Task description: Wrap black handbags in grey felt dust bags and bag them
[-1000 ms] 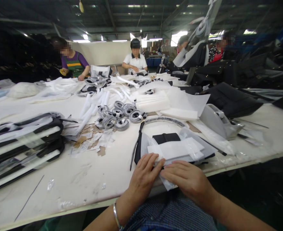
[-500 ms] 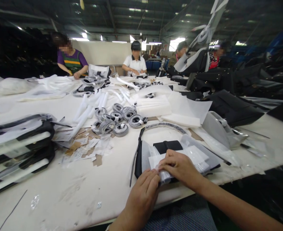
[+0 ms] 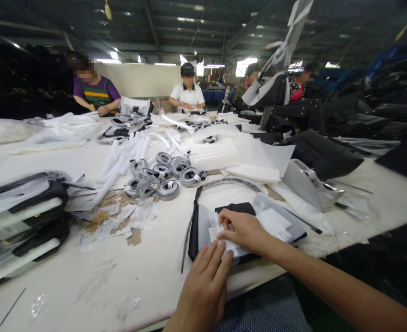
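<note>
A black handbag [image 3: 194, 237] lies flat in front of me, its plastic-wrapped handle [image 3: 236, 181] arching away from me. Grey-white tissue [image 3: 203, 223] covers much of its front, below a black flap [image 3: 238, 208]. On the tissue lies a clear plastic packet [image 3: 213, 234] with white material inside. My right hand [image 3: 243, 230] is closed at the packet's left part, thumb and fingers pinching its plastic. Close by, my left hand [image 3: 205, 281] rests with fingers stretched out over the bag's lower left edge, fingertips touching the packet. The fingers partly hide the packet's lower edge.
Several coiled wrapped straps [image 3: 168, 190] and white foam tubes [image 3: 113, 170] lie beyond the bag. Paper and plastic scraps [image 3: 120, 221] are to its left, near stacked wrapped bags [image 3: 51, 216]. White sheets [image 3: 217, 154] lie behind. Several co-workers sit across the table [image 3: 96, 286].
My left fingers have straightened and spread from a curled grip at the packet's edge. My right hand still pinches the plastic. The whole view has shifted slightly, moving the scene left.
</note>
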The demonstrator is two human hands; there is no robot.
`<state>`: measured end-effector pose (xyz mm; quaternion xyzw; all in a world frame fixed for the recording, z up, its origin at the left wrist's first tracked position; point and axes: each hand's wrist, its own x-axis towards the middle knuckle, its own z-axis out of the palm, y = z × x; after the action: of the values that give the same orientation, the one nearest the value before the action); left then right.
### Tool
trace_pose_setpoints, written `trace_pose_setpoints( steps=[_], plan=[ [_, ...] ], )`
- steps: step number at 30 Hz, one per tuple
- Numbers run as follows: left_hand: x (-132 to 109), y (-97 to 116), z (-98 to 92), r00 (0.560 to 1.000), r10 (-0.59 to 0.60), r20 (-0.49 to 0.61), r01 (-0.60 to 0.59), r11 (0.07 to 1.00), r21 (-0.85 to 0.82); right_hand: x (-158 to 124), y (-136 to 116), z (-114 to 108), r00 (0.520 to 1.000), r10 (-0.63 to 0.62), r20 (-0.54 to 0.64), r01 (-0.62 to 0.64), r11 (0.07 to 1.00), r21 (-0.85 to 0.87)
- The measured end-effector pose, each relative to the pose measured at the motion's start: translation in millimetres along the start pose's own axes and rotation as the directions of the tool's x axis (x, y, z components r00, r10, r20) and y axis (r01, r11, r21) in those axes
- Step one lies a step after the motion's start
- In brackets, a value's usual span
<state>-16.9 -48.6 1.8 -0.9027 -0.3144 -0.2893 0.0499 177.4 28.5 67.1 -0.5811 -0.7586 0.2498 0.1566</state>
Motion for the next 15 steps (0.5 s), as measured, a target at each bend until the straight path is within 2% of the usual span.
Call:
trace_pose_setpoints(
  steps=[3, 6, 8, 10, 11, 12, 14, 15],
  plan=[
    [3.1, -1.1, -1.1, 1.000, 0.025, 0.005, -0.026, 0.996, 0.090, 1.7, -2.5, 4.9, 0.999, 0.003, -0.040, -0.003, 1.000, 0.005],
    [5.0, -7.1, 4.0, 0.995, 0.056, -0.088, -0.045, 0.991, 0.125, 0.5, -3.5, 2.3, 0.993, -0.013, -0.113, 0.016, 1.000, 0.024],
    [4.4, -13.8, 10.3, 0.984, 0.098, -0.148, -0.078, 0.988, 0.136, -4.5, 6.4, -13.5, 0.987, -0.027, -0.161, 0.041, 0.996, 0.083],
    [2.5, -21.8, 17.2, 0.975, 0.141, -0.173, -0.115, 0.982, 0.152, -14.4, 31.8, -44.6, 0.959, -0.010, -0.285, 0.051, 0.989, 0.137],
    [1.4, -25.8, 20.4, 0.973, 0.156, -0.171, -0.129, 0.979, 0.159, -20.8, 50.7, -65.1, 0.922, 0.026, -0.387, 0.033, 0.989, 0.145],
    [0.3, -29.5, 23.3, 0.971, 0.170, -0.167, -0.142, 0.976, 0.164, -27.5, 73.1, -87.7, 0.856, 0.063, -0.513, -0.021, 0.996, 0.088],
    [-1.3, -34.6, 27.9, 0.965, 0.201, -0.166, -0.174, 0.971, 0.166, -40.0, 123.7, -133.9, 0.707, 0.180, -0.684, -0.272, 0.962, -0.028],
    [-1.8, -35.7, 29.8, 0.963, 0.211, -0.168, -0.185, 0.970, 0.158, -45.2, 149.2, -154.7, 0.651, 0.230, -0.723, -0.351, 0.936, -0.017]
  ],
)
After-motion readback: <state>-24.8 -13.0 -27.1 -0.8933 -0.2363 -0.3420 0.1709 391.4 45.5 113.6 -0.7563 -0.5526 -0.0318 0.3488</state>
